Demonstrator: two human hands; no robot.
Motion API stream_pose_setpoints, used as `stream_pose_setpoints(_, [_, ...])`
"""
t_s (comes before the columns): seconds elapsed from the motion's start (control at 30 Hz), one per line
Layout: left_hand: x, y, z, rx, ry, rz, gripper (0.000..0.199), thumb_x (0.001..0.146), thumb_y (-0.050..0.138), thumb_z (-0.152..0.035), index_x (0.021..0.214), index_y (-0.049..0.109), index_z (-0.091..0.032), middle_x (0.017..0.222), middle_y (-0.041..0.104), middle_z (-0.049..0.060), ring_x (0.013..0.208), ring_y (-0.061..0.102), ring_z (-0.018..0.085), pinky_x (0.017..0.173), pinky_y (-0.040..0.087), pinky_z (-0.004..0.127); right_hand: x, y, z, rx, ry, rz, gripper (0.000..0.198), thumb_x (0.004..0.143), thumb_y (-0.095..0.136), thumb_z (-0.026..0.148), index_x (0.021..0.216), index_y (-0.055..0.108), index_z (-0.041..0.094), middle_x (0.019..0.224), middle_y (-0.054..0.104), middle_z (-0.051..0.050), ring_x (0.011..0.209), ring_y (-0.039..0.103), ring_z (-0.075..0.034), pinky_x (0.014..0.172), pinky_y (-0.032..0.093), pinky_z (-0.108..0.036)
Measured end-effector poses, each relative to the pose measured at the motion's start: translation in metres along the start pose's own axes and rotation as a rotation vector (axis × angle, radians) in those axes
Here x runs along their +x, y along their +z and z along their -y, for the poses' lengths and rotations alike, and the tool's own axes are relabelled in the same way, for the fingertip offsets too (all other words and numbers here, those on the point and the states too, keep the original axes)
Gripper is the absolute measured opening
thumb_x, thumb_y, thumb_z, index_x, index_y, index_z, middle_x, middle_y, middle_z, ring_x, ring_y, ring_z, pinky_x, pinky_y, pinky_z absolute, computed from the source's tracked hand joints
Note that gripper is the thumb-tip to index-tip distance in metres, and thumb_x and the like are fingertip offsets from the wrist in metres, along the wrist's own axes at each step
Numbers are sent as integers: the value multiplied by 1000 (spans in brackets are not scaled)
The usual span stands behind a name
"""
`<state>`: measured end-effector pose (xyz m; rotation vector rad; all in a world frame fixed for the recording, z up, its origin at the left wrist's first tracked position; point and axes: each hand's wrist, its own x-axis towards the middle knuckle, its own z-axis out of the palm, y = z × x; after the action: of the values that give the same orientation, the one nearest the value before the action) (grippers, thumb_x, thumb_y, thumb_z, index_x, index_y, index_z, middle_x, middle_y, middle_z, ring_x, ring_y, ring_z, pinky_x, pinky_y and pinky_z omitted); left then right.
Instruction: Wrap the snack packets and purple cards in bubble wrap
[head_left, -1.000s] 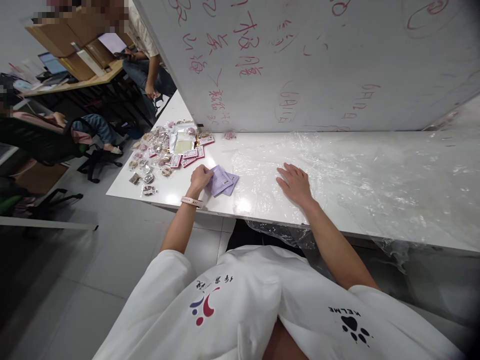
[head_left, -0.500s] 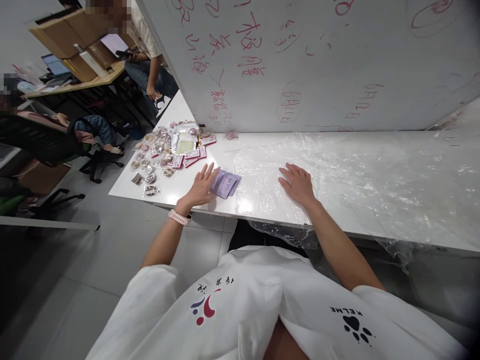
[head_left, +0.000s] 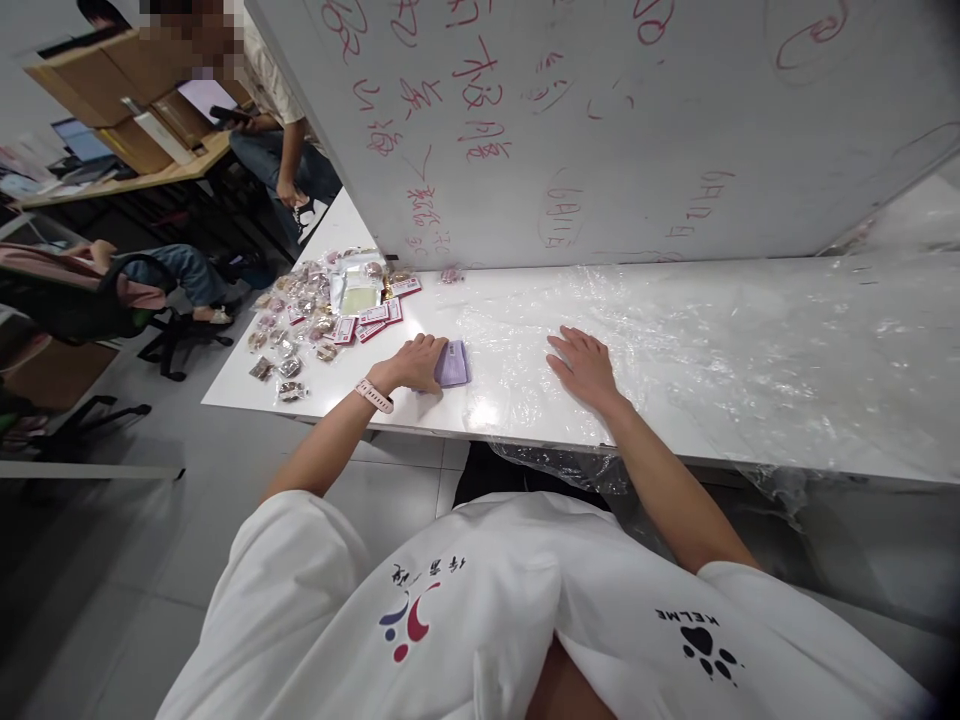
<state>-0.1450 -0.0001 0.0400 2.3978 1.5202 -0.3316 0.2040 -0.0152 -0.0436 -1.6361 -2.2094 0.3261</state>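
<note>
The purple packets (head_left: pixel 455 365) lie at the left edge of the plastic film (head_left: pixel 750 340) — the left hand (head_left: pixel 415 363) curves against them, grip I cannot tell; the right hand (head_left: pixel 585 368), farther away, rests spread on it.

Light purple packets (head_left: pixel 455 366), flat, rectangular, overlapping in stack on white tabletop (head_left: pixel 427 310); left part hidden.

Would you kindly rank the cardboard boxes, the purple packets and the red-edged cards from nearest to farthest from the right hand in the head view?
1. Purple packets: left of the right hand, by the left hand.
2. Red-edged cards: farther left and farther back.
3. Cardboard boxes: upper left, in the background.
</note>
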Motion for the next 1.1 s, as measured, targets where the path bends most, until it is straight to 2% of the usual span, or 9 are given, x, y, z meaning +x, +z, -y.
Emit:
stream_pose_setpoints(0.13, [-2,1,14,-270,-171,-37,89,50,87,-47,126,52,-17,116,61,17,104,57,37,84,46,43,0,0,0,10,-2,-4,53,103,29,47,143,54,25,160,40,-6,148,34,-27,119,28,-52])
stream_pose_setpoints(0.23, [-7,4,24,-550,-281,-89,64,54,88,-41,107,58,-20,98,64,11,86,60,29,68,45,35,0,-1,0,12,0,3,53,103,28,47,144,54,25,160,40,-6,148,33,-27,119,28,-52])
stream_pose_setpoints(0.4, [-26,-12,25,-961,-184,-184,35,63,84,-27,86,59,-19,81,58,3,71,55,17,60,43,28,1,-2,1,-15,11,31,54,104,27,47,146,52,24,161,38,-5,150,30,-27,120,27,-51])
stream_pose_setpoints(0.53, [-26,-42,-21,-1120,86,-275,39,69,82,-33,97,58,-18,87,58,3,78,59,17,66,48,28,1,0,1,1,14,47,54,103,29,48,147,51,25,162,36,-5,151,29,-28,122,25,-52])
stream_pose_setpoints(0.67, [14,-32,-98,-890,441,10,39,81,73,-37,110,56,-17,95,61,6,84,59,19,73,50,32,9,-4,-2,189,39,29,52,101,38,50,142,57,24,159,41,-8,150,31,-31,122,24,-56])
stream_pose_setpoints(0.77, [47,-7,-139,-541,401,151,38,83,65,-23,118,53,-15,102,65,9,88,61,22,79,49,36,7,-28,-6,524,139,-16,51,98,47,55,140,59,27,153,50,-8,141,46,-28,118,36,-52])
stream_pose_setpoints(0.83, [54,5,-149,-404,319,105,48,83,64,-21,128,50,-16,116,65,14,103,61,28,87,49,41,-13,-55,-9,694,197,-115,52,96,51,57,139,60,30,148,55,-6,133,54,-26,112,45,-49])
stream_pose_setpoints(0.97, [19,13,-144,-301,239,-268,66,84,69,-29,143,40,-21,147,50,16,135,44,36,108,40,57,-101,-104,-14,691,347,-190,46,94,55,61,115,74,26,115,73,-8,108,69,-26,94,57,-44])
stream_pose_setpoints(1.1, [-49,45,-135,-283,359,-465,64,88,62,-21,146,36,-23,160,35,14,151,28,31,120,31,54,-199,-89,-23,603,725,-142,59,89,50,73,94,77,21,92,75,-12,86,72,-28,74,60,-41])
